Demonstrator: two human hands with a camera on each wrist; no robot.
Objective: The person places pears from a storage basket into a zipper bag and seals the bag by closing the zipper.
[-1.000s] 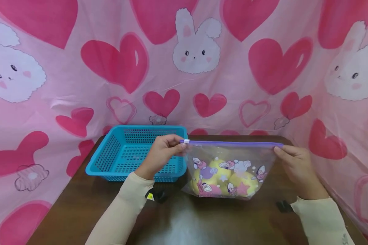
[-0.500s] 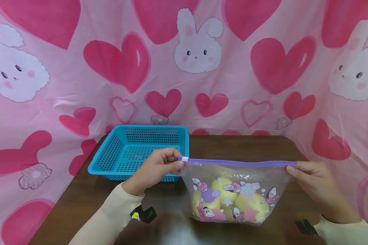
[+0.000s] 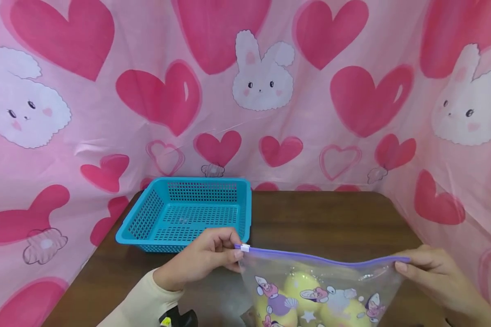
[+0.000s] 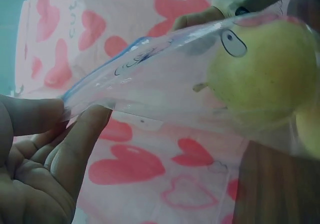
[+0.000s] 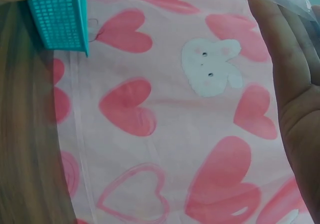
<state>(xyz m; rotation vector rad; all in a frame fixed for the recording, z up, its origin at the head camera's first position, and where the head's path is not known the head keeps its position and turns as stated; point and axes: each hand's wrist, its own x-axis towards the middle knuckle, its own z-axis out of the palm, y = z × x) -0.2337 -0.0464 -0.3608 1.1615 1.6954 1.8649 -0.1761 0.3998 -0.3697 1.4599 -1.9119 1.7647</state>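
**Hands holding a zip bag of yellow fruit by its two top corners**

Basket first, on the left: a turquoise slotted plastic basket [image 3: 188,213] sits with nothing visible in it at the back left of the dark wooden bench [image 3: 331,218]. Just in front of it, the left hand [image 3: 204,261] pinches the left top corner of a clear zip bag [image 3: 319,290], thumb and fingers closed at the white slider [image 3: 245,248], likely to steady that end of the seal. The purple zip strip [image 3: 323,261] runs almost level to the right, pulled fairly taut between both grips. Below it the bag hangs at the near edge of the bench, printed with cartoon figures and holding round yellow fruits [image 3: 304,290]; whether its base rests on the bench is out of view. At far right, the right hand [image 3: 438,279] pinches the opposite top corner. Pink heart-and-bunny cloth [image 3: 262,77] surrounds the bench.
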